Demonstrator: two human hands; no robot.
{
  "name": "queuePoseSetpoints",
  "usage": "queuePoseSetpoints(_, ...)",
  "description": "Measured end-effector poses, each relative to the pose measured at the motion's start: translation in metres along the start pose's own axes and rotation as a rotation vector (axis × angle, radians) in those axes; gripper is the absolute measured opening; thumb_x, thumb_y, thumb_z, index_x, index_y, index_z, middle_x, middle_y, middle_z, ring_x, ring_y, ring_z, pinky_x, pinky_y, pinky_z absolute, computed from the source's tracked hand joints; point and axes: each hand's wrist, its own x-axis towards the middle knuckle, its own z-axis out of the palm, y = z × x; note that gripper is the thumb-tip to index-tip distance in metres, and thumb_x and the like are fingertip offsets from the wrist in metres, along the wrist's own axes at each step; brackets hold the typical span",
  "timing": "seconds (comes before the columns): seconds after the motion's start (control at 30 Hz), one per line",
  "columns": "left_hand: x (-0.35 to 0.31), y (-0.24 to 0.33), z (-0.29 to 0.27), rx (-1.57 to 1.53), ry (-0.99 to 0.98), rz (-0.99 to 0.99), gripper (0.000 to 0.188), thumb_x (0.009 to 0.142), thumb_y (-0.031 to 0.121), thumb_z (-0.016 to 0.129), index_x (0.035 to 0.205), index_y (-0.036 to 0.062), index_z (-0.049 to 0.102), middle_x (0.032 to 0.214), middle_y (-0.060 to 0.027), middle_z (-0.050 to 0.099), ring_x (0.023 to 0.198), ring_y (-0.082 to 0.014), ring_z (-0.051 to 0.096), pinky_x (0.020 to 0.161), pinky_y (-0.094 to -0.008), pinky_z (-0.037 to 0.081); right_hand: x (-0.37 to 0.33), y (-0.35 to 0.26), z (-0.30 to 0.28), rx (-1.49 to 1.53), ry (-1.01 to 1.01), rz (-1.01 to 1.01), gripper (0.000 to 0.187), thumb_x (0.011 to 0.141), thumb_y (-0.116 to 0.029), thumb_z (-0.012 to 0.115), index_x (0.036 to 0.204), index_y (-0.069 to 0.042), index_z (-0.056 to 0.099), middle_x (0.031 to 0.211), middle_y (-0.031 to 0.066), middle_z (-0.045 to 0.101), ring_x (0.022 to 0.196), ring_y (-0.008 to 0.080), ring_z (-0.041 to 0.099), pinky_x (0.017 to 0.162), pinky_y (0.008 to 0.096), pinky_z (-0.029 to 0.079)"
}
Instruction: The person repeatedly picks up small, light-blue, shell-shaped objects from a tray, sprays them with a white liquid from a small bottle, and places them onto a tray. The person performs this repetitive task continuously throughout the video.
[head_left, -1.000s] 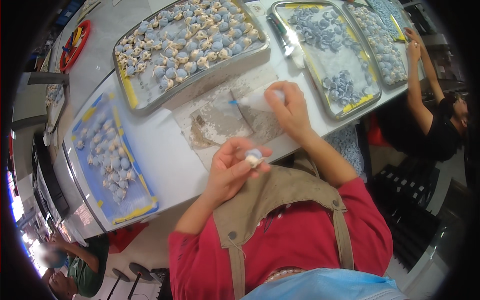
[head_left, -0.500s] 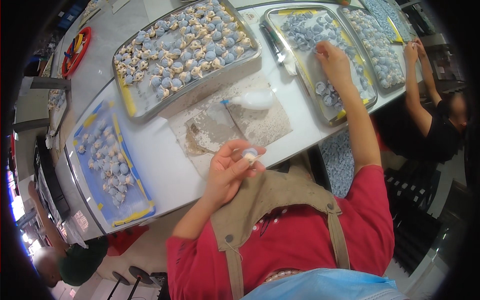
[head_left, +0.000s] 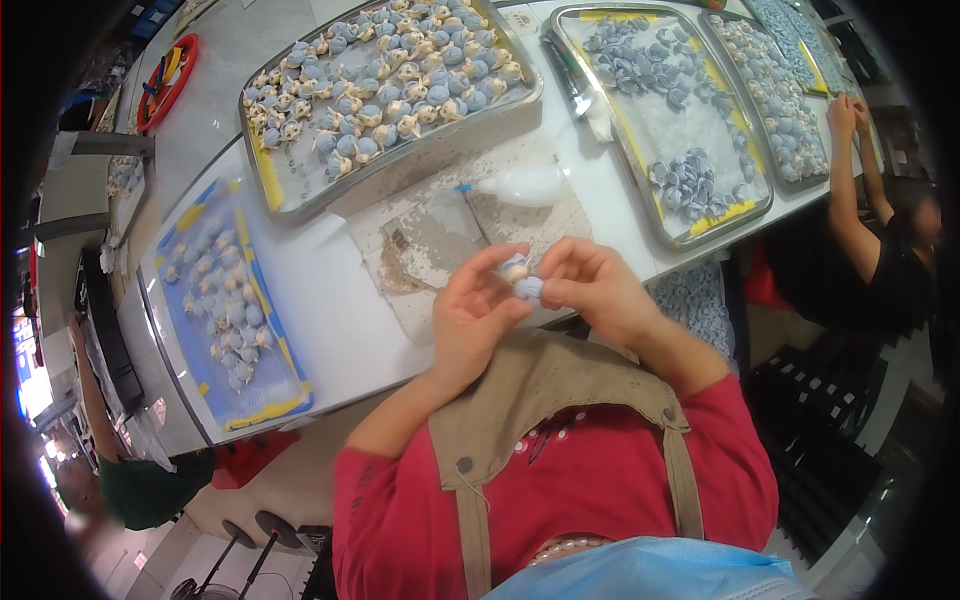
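Two silver metal trays [head_left: 660,128] flank a white plastic bottle [head_left: 532,186]; nearer, bent left hand [head_left: 470,312] and right hand [head_left: 602,292] pinch, seemingly together, a small blue-and-cream figurine [head_left: 517,271].

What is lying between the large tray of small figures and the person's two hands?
The head view shows a stained board there, with a white, blue-tipped bottle lying on it, between the large tray and the left hand and right hand.
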Motion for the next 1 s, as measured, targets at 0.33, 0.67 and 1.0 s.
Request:
queuePoseSetpoints(0.33, -0.008, 0.002, -0.004, 0.151, 0.061, 0.089, 0.039, 0.081, -0.006, 0.060, 0.118, -0.0015, 0.048, 0.113, -0.0077, 0.053, 0.098, -0.0102, 0.052, 0.084, -0.0239, 0.044, 0.003, 0.013, 0.023, -0.958, 0.137, -0.872, 0.027, 0.068, 0.005, 0.068, 0.092, -0.005, 0.065, 0.087, 0.0075, 0.065, 0.077, 0.0197, 0.063, 0.067, 0.0289, 0.050)
queuePoseSetpoints(0.67, -0.010, 0.005, -0.001, 0.187, 0.066, 0.017, 0.042, 0.080, -0.004, 0.063, 0.120, -0.0028, 0.050, 0.111, -0.0062, 0.055, 0.095, -0.0091, 0.052, 0.082, -0.0239, 0.044, 0.001, 0.015, 0.022, -1.028, 0.191, -0.962, 0.031, 0.063, 0.003, 0.070, 0.093, -0.006, 0.065, 0.083, 0.0073, 0.064, 0.073, 0.0215, 0.062, 0.059, 0.0289, 0.050)
queuePoseSetpoints(1.0, -0.009, 0.004, -0.001, 0.319, 0.088, 0.058, 0.036, 0.081, -0.005, 0.062, 0.116, -0.0024, 0.055, 0.080, 0.0035, 0.052, 0.065, -0.0011, 0.041, 0.057, -0.0159, 0.035, -0.001, 0.009, 0.022, -1.179, 0.201, -1.092, 0.030, 0.060, 0.001, 0.071, 0.089, -0.006, 0.065, 0.080, 0.0046, 0.063, 0.068, 0.0196, 0.059, 0.059, 0.0298, 0.045)
